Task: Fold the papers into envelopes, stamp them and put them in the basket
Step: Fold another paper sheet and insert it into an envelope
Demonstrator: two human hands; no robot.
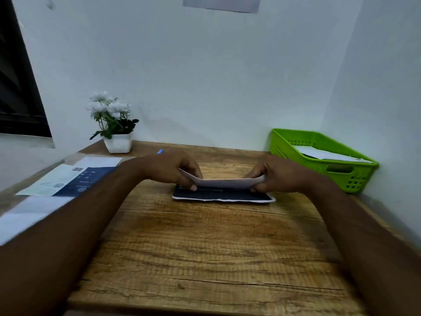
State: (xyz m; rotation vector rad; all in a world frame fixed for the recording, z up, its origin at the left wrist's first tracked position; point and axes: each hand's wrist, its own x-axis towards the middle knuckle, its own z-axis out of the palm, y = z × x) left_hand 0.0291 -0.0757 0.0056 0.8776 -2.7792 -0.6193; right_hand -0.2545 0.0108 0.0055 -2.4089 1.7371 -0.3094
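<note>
Forearms cross the wooden table [205, 247] to its middle, where our left hand [168, 167] and right hand [280, 174] each pinch one end of the paper [223, 196], its white flap bent over the dark printed part lying on the wood. More sheets [68, 179] lie to our left; farther back, the green basket [355, 179] on the right holds white pages [330, 153], opposite a potted white flower [118, 142].

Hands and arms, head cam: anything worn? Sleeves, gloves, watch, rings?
Nothing worn that shows. The left hand and right hand have no gloves, and no rings are visible, though the picture is soft there. The left forearm and right forearm are uncovered down to the frame edge: no sleeves, watch, bracelet, cables or markings.
</note>
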